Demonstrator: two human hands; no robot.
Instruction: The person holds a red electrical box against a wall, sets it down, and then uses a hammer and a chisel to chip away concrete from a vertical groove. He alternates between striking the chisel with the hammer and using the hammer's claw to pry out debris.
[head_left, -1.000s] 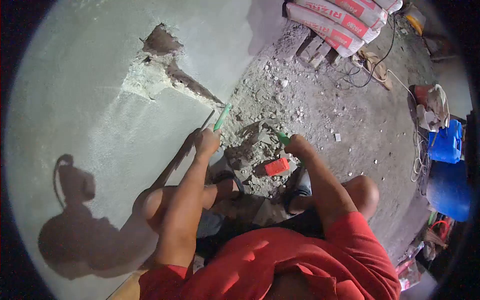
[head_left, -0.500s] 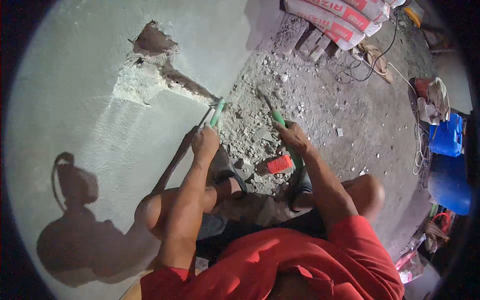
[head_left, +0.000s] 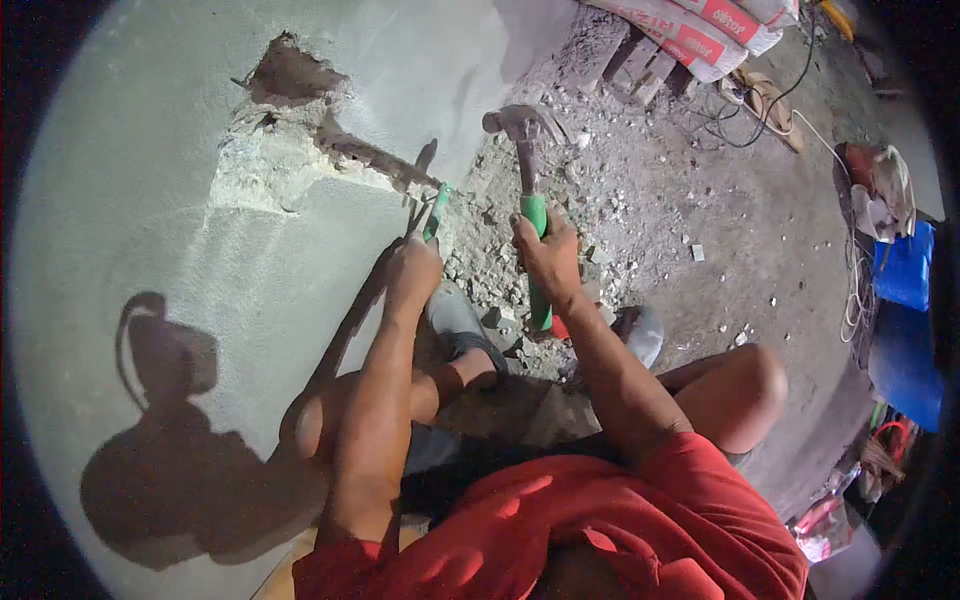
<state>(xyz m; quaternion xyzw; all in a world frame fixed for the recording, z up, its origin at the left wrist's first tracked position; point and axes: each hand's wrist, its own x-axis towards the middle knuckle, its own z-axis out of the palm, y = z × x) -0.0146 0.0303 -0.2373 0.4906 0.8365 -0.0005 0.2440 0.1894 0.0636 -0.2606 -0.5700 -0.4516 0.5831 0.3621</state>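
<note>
My left hand [head_left: 414, 268] is closed round a green-handled tool [head_left: 436, 212], whose upper end meets the low end of a rough groove [head_left: 375, 160] in the grey wall [head_left: 330, 240]. A larger broken hole [head_left: 290, 78] joins the groove at its upper left. In my right hand [head_left: 549, 252] is a claw hammer [head_left: 528, 150] with a green grip, its head upright and to the right of the green-handled tool, apart from it. Rubble [head_left: 490, 250] lies below both hands, and a red block [head_left: 560, 328] is partly hidden behind the hammer's handle.
My shod feet [head_left: 458, 320] stand among the rubble. Printed sacks [head_left: 690, 35] are stacked at the top right, near a cable [head_left: 745, 143] and a sandal [head_left: 770, 108]. Blue containers [head_left: 905, 265] stand at the far right. My shadow falls on the wall at left.
The hammer has swung up and left, its head now clearly in view. My right hand has moved left and slightly up. The left hand still holds its tool at the groove. The view has shifted slightly.
</note>
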